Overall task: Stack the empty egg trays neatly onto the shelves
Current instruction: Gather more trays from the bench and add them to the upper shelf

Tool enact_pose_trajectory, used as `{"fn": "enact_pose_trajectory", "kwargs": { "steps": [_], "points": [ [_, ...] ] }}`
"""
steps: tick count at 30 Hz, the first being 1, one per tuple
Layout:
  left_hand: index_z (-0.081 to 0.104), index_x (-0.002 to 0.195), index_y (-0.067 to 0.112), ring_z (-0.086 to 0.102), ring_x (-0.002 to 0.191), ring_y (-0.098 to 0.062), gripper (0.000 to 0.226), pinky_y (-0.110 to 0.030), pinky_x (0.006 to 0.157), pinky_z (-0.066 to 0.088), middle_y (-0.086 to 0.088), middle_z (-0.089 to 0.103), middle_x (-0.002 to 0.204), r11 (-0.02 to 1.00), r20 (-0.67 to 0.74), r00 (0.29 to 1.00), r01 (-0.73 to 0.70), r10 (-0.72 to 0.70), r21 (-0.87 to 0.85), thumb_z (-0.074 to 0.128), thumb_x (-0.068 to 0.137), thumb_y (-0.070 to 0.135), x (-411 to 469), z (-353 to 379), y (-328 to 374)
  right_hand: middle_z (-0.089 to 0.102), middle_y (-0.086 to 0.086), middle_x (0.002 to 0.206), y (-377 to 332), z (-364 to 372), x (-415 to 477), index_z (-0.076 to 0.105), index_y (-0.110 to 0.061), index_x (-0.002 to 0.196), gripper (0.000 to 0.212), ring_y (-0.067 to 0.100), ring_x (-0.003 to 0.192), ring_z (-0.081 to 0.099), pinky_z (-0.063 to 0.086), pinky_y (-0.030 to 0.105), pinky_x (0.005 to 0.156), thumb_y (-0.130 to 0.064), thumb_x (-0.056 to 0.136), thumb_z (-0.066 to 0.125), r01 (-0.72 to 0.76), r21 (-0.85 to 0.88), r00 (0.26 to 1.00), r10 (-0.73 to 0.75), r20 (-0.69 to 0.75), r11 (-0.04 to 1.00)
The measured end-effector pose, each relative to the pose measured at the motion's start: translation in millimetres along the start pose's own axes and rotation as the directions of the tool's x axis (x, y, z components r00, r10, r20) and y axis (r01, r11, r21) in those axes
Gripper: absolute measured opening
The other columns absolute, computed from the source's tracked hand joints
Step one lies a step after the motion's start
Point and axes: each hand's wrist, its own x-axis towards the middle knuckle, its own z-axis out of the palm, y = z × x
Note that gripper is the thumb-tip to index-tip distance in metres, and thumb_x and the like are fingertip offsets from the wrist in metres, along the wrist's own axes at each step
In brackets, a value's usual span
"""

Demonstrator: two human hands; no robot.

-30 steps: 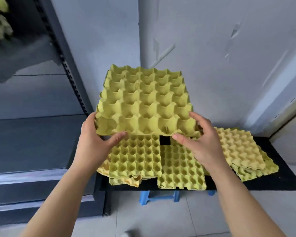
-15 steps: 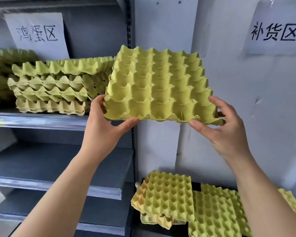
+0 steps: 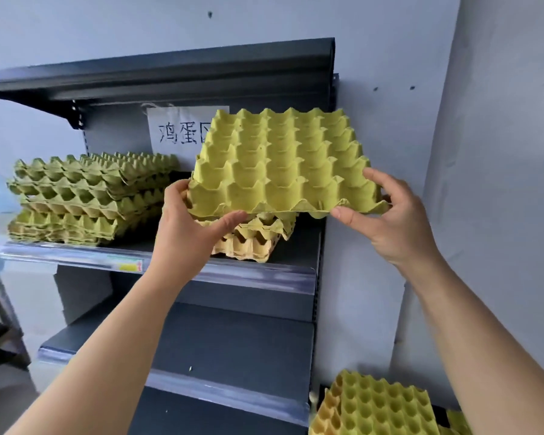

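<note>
Both hands are on one yellow-green egg tray, held up in front of the right part of the shelf.

Left hand: it grips the near-left corner, with the thumb lying along the near edge. The fingers go round the left edge and are mostly out of sight behind the tray.

Right hand: it pinches the near-right corner, fingers on top and thumb beneath the rim. Its far side is hidden by the tray.

The tray hangs over a short stack of paler, yellowish trays on the shelf. The tray's near edge and my left thumb cover the top of that stack, so I cannot tell whether the two touch. The stack's far side is not visible.

A tall stack of green trays sits further left on the same shelf. It is uneven, with layers skewed, and I cannot count the trays.

A paper sign is on the back panel, and the tray cuts off its right side. Two characters are readable and the third is partly covered.

The top shelf is seen from below, and nothing on it can be made out. A lower shelf is partly behind my left forearm.

Loose trays lie near right, cut off by the bottom of the frame and by my right forearm.

The far left margin is blurred and I cannot make anything out there.
</note>
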Motion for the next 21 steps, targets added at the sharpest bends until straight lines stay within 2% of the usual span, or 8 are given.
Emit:
{"fn": "enact_pose_trajectory", "kwargs": {
  "steps": [3, 5, 9, 13, 15, 21],
  "points": [
    [0.032, 0.142, 0.017, 0.049, 0.101, -0.003, 0.099, -0.02, 0.083, 0.035, 0.013, 0.047, 0.118, 1.0, -0.024, 1.0, 0.012, -0.012, -0.005, 0.074, 0.06, 0.055, 26, -15, -19, 0.05, -0.006, 0.13, -10, 33, 22, 0.051, -0.032, 0.133, 0.079, 0.02, 0.13, 0.039, 0.039, 0.04, 0.106, -0.05, 0.063, 0.083, 0.023, -0.016, 0.999, -0.023, 0.039, 1.0],
    [0.033, 0.141, 0.017, 0.053, 0.097, 0.002, 0.099, -0.023, 0.084, 0.037, 0.012, 0.048, 0.117, 1.0, -0.039, 0.999, 0.017, -0.017, -0.013, 0.073, 0.06, 0.055, 44, -21, -31, 0.05, -0.005, 0.132, -13, 54, 37, 0.051, -0.032, 0.134, 0.08, 0.022, 0.13, 0.039, 0.039, 0.044, 0.106, -0.053, 0.062, 0.081, 0.036, -0.024, 0.998, -0.035, 0.052, 0.999],
    [0.033, 0.142, 0.016, 0.055, 0.1, -0.01, 0.096, -0.015, 0.076, 0.042, 0.005, 0.047, 0.124, 1.0, -0.066, 0.997, 0.028, -0.028, -0.009, 0.073, 0.063, 0.053, 79, -26, -57, 0.05, -0.003, 0.135, -13, 94, 66, 0.05, -0.032, 0.134, 0.084, 0.023, 0.129, 0.04, 0.04, 0.048, 0.105, -0.06, 0.061, 0.078, 0.054, -0.057, 0.996, -0.049, 0.077, 0.997],
    [0.032, 0.145, 0.017, 0.048, 0.116, -0.017, 0.1, -0.029, 0.089, 0.037, -0.005, 0.048, 0.139, 0.999, -0.078, 0.997, 0.03, -0.028, 0.022, 0.071, 0.063, 0.058, 110, -27, -85, 0.048, -0.001, 0.137, -11, 123, 87, 0.049, -0.03, 0.136, 0.086, 0.024, 0.129, 0.04, 0.041, 0.048, 0.104, -0.061, 0.061, 0.077, 0.053, -0.092, 0.995, -0.044, 0.089, 0.994],
    [0.032, 0.146, 0.018, 0.047, 0.123, -0.021, 0.099, -0.03, 0.09, 0.036, -0.006, 0.046, 0.143, 0.999, -0.076, 0.996, 0.039, -0.037, 0.03, 0.071, 0.064, 0.059, 122, -28, -98, 0.048, -0.001, 0.137, -11, 137, 93, 0.048, -0.029, 0.136, 0.086, 0.024, 0.128, 0.04, 0.041, 0.047, 0.104, -0.061, 0.062, 0.076, 0.054, -0.107, 0.994, -0.044, 0.096, 0.993],
    [0.035, 0.145, 0.018, 0.047, 0.126, -0.022, 0.098, -0.03, 0.092, 0.037, -0.006, 0.047, 0.144, 0.998, -0.018, 0.998, 0.056, -0.056, 0.01, 0.07, 0.065, 0.061, 159, -30, -128, 0.048, -0.001, 0.138, -13, 170, 104, 0.048, -0.028, 0.137, 0.083, 0.026, 0.13, 0.038, 0.042, 0.046, 0.102, -0.062, 0.066, 0.075, 0.003, -0.194, 0.997, 0.011, 0.071, 0.981]
  ]
}}
